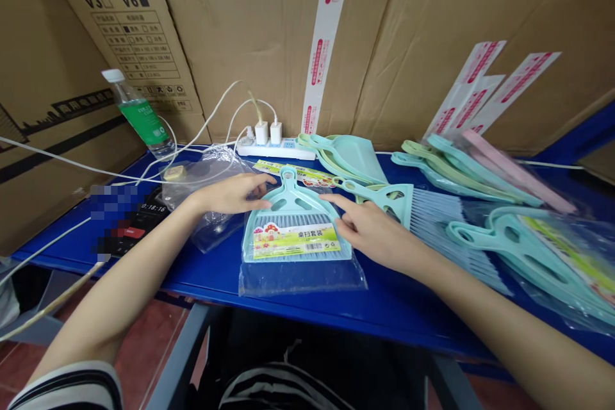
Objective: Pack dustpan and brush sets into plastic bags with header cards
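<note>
A light-blue dustpan and brush set (289, 202) lies flat in a clear plastic bag (302, 278) on the blue table, a printed label card (296, 241) across its bristles. At its upper left edge is my left hand (235, 195), thumb and fingers apart and touching the bag. My right hand (372, 229) rests at the right edge, index finger stretched over the pan and the other fingers bent; neither hand has a visible grip. Just beyond my right hand lie loose brushes (437, 208) with pale blue bristles.
Stacked dustpans (360, 154) and more brush handles (461, 170) lie at the back. Another bagged set (533, 243) is on the right. A power strip (278, 150) with cables, a water bottle (141, 116), a phone (139, 221) and an empty-looking plastic bag (192, 186) are left of centre. Cardboard boxes (250, 38) stand behind.
</note>
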The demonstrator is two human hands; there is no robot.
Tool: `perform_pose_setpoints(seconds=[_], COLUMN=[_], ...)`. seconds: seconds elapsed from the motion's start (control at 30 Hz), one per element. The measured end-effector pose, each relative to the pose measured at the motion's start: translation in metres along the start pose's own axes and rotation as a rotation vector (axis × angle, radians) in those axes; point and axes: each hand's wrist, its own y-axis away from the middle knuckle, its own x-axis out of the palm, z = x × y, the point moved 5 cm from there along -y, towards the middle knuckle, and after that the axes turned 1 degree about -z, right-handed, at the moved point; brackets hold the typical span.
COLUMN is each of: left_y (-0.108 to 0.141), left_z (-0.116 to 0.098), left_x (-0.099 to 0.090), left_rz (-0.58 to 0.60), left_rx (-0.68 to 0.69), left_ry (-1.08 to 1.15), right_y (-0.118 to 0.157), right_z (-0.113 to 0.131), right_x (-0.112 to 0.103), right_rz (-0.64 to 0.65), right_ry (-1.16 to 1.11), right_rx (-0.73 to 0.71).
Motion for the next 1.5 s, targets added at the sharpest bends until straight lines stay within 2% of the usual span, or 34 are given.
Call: perform_pose_setpoints(seconds=[0.23, 0.43, 0.7, 0.9, 1.13, 1.33, 1.5], left_y=[0.011, 0.013, 0.016, 0.017, 0.016, 0.017, 0.02], left_z=[0.001, 0.008, 0.017, 0.025, 0.029, 0.043, 0.04], left_x=[-0.008, -0.004, -0.01, -0.022, -0.02, -0.02, -0.024], left_rz=[0.105, 0.176, 0.178, 0.129, 0.155, 0.051, 0.043], left_rx=[0.026, 0.062, 0.045, -0.195, -0.233, -0.218, -0.261], left_ry=[0.043, 0.06, -0.074, -0.379, -0.281, -0.303, -0.369], right_y=[0.003, 0.002, 0.003, 0.003, 0.003, 0.004, 0.002], right_z=[0.0, -0.001, -0.005, -0.001, -0.005, -0.005, -0.004], right_x=[-0.001, -0.002, -0.004, -0.004, -0.004, -0.007, -0.005], right_rz=[-0.011, 0.069, 0.03, 0.05, 0.056, 0.002, 0.056], right_ry=[0.044, 0.025, 0.06, 0.058, 0.025, 0.026, 0.088], right_rx=[-0.018, 0.076, 0.101, 0.127, 0.122, 0.086, 0.15])
